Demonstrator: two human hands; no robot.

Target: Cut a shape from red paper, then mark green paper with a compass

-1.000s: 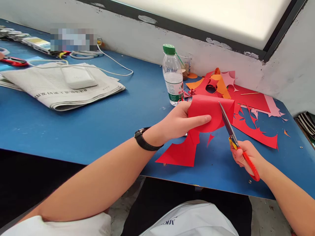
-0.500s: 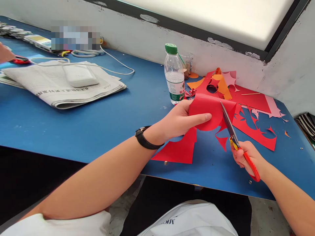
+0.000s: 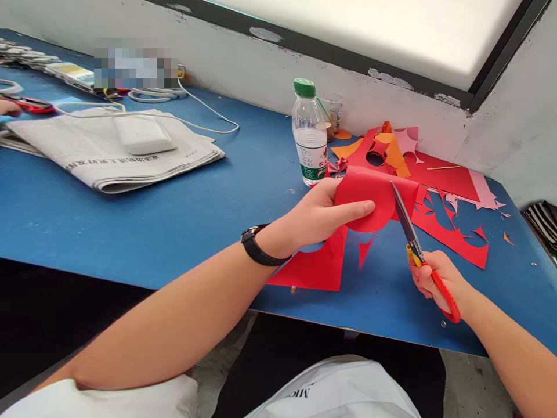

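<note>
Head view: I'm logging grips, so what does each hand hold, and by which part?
The left hand pinches the red paper at its left edge; the right hand holds the scissors by their red handles.

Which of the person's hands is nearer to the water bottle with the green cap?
Left. The left hand, gripping the red paper, sits just in front of the water bottle; the right hand, holding the scissors, is farther off to its right.
</note>
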